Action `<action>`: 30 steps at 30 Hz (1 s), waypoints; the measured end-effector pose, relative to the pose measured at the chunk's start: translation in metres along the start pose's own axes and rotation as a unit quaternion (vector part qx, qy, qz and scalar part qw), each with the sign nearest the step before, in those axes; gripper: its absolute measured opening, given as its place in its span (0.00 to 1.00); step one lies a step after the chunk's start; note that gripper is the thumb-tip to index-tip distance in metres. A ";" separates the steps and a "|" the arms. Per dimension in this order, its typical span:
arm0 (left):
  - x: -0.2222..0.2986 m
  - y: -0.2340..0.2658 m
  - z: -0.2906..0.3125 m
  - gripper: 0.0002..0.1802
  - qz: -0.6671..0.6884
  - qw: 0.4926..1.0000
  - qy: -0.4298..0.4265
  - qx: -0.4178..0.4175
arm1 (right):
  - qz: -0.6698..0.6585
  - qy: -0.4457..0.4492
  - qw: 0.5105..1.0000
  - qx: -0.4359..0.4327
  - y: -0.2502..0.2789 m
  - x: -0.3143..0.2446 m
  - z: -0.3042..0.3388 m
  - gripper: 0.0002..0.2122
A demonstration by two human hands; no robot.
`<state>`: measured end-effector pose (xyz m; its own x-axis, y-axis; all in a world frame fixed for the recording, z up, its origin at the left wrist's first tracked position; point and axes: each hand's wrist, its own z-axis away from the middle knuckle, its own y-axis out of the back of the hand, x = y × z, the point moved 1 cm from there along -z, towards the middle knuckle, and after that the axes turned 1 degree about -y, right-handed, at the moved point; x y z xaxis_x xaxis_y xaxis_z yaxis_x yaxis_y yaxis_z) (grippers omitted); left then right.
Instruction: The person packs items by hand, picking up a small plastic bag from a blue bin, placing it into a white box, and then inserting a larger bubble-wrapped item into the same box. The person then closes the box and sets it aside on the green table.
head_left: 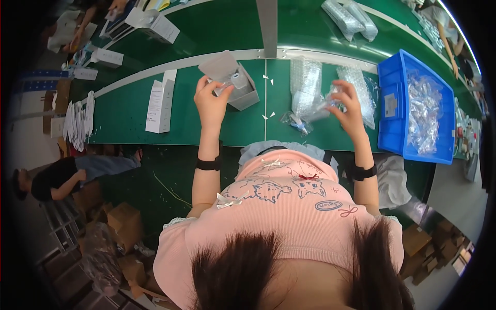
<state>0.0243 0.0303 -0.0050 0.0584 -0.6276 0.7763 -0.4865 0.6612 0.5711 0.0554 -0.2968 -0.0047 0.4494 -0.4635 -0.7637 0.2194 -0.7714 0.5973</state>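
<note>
An open white box (247, 101) stands tilted on the green table, its flap raised. Inside it shows a pale item (237, 80), too small to name. The curled fingers of my left hand (211, 101) grip the box's near left edge. My right hand (349, 106) pinches a clear plastic bag (321, 109) above the table; what it contains is hard to make out. Below that bag lies a small clear packet (297, 124) with blue and white parts. Behind it are a bubble-wrap pouch (306, 77) and another bubble-wrap pouch (364, 103) nearer the blue bin.
On the right, a blue bin (390, 129) holds several clear packets. A closed white box (159, 106) stands on the left, beyond it a stack of papers (78, 124). White scraps dot the table (186, 129). A metal post (267, 28) rises at the back. Other people work nearby.
</note>
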 end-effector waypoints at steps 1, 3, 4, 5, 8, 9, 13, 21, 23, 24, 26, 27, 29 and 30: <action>-0.003 0.000 -0.004 0.14 -0.010 1.000 -0.009 0.010 | 0.010 0.048 0.997 0.056 0.000 -0.019 -0.017 0.13; -0.008 0.002 -0.010 0.13 -0.035 0.999 -0.027 0.032 | 0.013 0.103 0.989 0.110 -0.014 -0.042 -0.041 0.12; -0.011 0.001 -0.013 0.13 -0.041 0.998 -0.026 0.041 | 0.016 0.173 0.979 0.111 -0.025 -0.052 -0.053 0.13; -0.016 0.000 -0.017 0.13 -0.029 0.999 -0.017 0.032 | 0.016 0.247 0.962 0.114 -0.036 -0.063 -0.067 0.13; -0.019 0.000 -0.022 0.13 0.022 0.999 -0.016 0.026 | 0.014 0.385 0.920 0.076 -0.069 -0.078 -0.100 0.14; -0.017 -0.002 -0.023 0.13 0.024 0.999 -0.024 0.029 | 0.034 0.428 0.902 0.041 -0.079 -0.079 -0.110 0.15; -0.030 -0.007 -0.019 0.13 0.053 0.998 0.017 0.027 | 0.062 0.357 0.919 -0.158 -0.118 -0.077 -0.126 0.12; -0.024 0.002 -0.012 0.11 0.077 0.994 0.028 0.066 | 0.129 0.329 0.921 -0.163 -0.126 -0.099 -0.116 0.15; -0.021 0.001 -0.014 0.11 0.079 0.995 0.025 0.054 | 0.137 0.317 0.923 -0.169 -0.128 -0.097 -0.119 0.15; -0.020 0.000 -0.016 0.11 0.081 0.995 0.023 0.046 | 0.140 0.328 0.919 -0.168 -0.128 -0.098 -0.121 0.15; -0.018 0.002 -0.016 0.10 0.077 0.996 0.028 0.045 | 0.145 0.349 0.911 -0.165 -0.130 -0.103 -0.123 0.15; -0.018 0.004 -0.016 0.10 0.074 0.996 0.033 0.040 | 0.144 0.351 0.910 -0.164 -0.129 -0.105 -0.124 0.15; -0.017 0.003 -0.015 0.10 0.072 0.996 0.039 0.036 | 0.138 0.352 0.907 -0.186 -0.127 -0.105 -0.125 0.15; -0.018 0.002 -0.015 0.10 0.078 0.995 0.044 0.040 | 0.134 0.352 0.905 -0.197 -0.127 -0.105 -0.126 0.14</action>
<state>0.0356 0.0493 -0.0134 0.0511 -0.4787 0.8765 -0.5635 0.7108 0.4211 0.0893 -0.0954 0.0304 0.9426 -0.1111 -0.3149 0.2494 -0.3925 0.8853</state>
